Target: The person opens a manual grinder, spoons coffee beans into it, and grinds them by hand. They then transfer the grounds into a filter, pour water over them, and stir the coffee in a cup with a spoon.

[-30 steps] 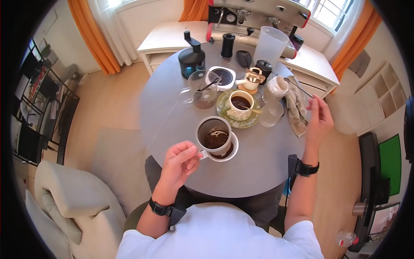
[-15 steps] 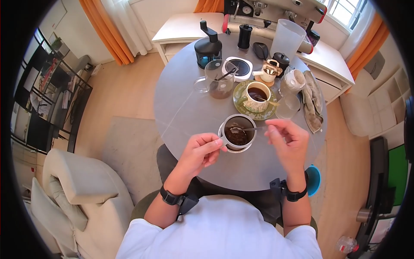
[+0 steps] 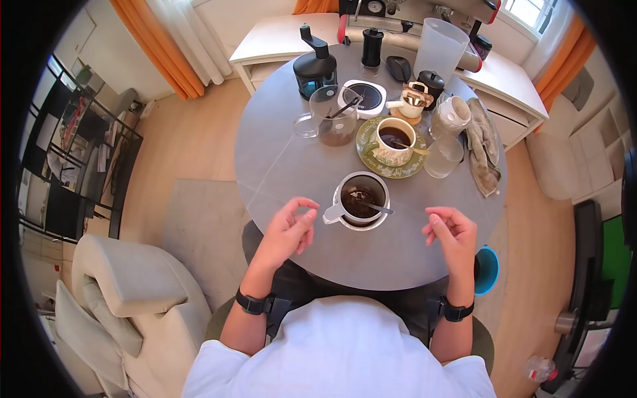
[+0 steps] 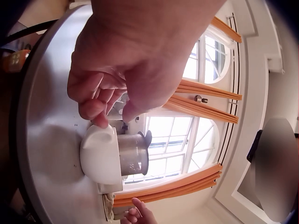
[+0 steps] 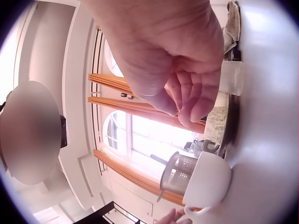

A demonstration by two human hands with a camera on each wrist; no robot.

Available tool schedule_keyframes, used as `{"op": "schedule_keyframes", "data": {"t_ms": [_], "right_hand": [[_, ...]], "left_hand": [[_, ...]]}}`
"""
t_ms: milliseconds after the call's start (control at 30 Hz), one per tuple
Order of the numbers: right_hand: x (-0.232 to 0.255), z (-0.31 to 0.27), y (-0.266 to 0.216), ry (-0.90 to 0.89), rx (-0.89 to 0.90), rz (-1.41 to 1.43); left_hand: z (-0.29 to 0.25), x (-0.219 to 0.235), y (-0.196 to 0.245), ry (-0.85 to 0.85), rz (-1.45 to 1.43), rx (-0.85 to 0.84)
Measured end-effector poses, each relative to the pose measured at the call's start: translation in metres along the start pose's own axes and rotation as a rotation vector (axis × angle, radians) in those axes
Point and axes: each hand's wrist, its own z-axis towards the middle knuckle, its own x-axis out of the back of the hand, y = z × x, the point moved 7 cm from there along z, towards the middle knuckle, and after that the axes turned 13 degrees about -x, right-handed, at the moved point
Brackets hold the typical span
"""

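A white mug (image 4: 98, 156) stands on the round grey table (image 3: 279, 172) with a metal mesh strainer (image 5: 180, 172) seated in its mouth. Dark wet coffee grounds (image 3: 358, 204) lie inside the strainer, and a spoon (image 3: 381, 208) leans in it, handle over the right rim. My left hand (image 3: 288, 229) hovers just left of the mug's handle, fingers loosely curled around nothing. To the right of the mug, my right hand (image 3: 452, 233) is raised with relaxed, bent fingers and holds nothing. Behind the mug, a patterned cup (image 3: 394, 142) of dark coffee sits on a green saucer (image 3: 371, 166).
A glass jug (image 3: 334, 119) with a dark stirrer, a white scale (image 3: 370, 99) and a hand-crank grinder (image 3: 314, 69) stand farther back. At right are a clear glass (image 3: 443, 158) and a crumpled cloth (image 3: 483, 149). A blue bin (image 3: 488, 268) sits below the table edge.
The right hand brought the spoon from the right into the strainer, then let go and drew back right. My left hand released the strainer's handle and moved left.
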Motion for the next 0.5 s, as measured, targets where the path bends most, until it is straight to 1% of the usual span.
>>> {"op": "schedule_keyframes", "data": {"t_ms": [33,100,133,200,233,300,333,400,433,500], "right_hand": [[0.000,-0.003,0.004,0.000,0.000,0.003],[0.001,-0.008,0.015,0.005,-0.066,0.023],[0.001,-0.011,0.018,0.002,-0.064,0.024],[0.001,-0.014,0.023,-0.008,-0.076,0.026],[0.001,-0.016,0.024,-0.016,-0.066,0.033],[0.003,-0.018,0.027,-0.014,-0.084,0.027],[0.004,-0.020,0.028,-0.025,-0.075,0.035],[0.008,-0.021,0.033,-0.008,-0.104,0.043],[0.010,-0.021,0.035,0.002,-0.114,0.042],[0.009,-0.021,0.037,0.003,-0.115,0.042]], "left_hand": [[0.001,-0.003,0.000,0.000,0.003,0.000],[0.003,-0.023,-0.002,-0.138,0.095,-0.004],[0.006,-0.025,-0.001,-0.135,0.097,-0.005],[0.013,-0.028,-0.003,-0.217,0.236,0.016],[0.015,-0.026,-0.007,-0.210,0.246,0.007],[0.013,-0.020,-0.019,-0.176,0.088,0.016],[0.009,-0.016,-0.018,-0.167,0.099,0.008],[0.000,-0.001,-0.021,-0.055,-0.021,0.101],[-0.004,0.007,-0.021,-0.052,-0.012,0.096],[-0.011,0.035,-0.026,0.106,-0.087,0.121]]}}
